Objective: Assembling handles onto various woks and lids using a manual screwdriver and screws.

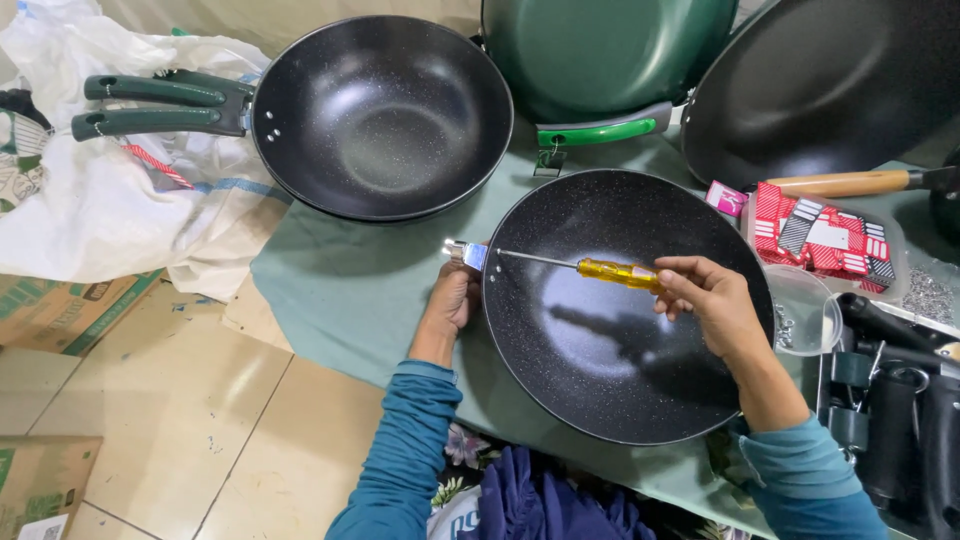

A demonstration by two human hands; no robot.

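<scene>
A black speckled wok (pixel 610 350) lies in front of me on a green cloth (pixel 350 290). My left hand (pixel 452 300) grips its left rim from outside, just below a small metal bracket (pixel 466 253) on the rim. My right hand (pixel 712 300) holds a screwdriver with a yellow handle (pixel 618 272) over the wok. Its thin shaft points left and its tip meets the bracket.
A second black wok (pixel 385 110) with two green handles (pixel 150 105) sits at the back left, a green pan (pixel 600 55) and a large black wok (pixel 830 85) behind. A clear tub of red packets (pixel 825 240), black handles (pixel 900 400) and a white sack (pixel 100 190) lie around.
</scene>
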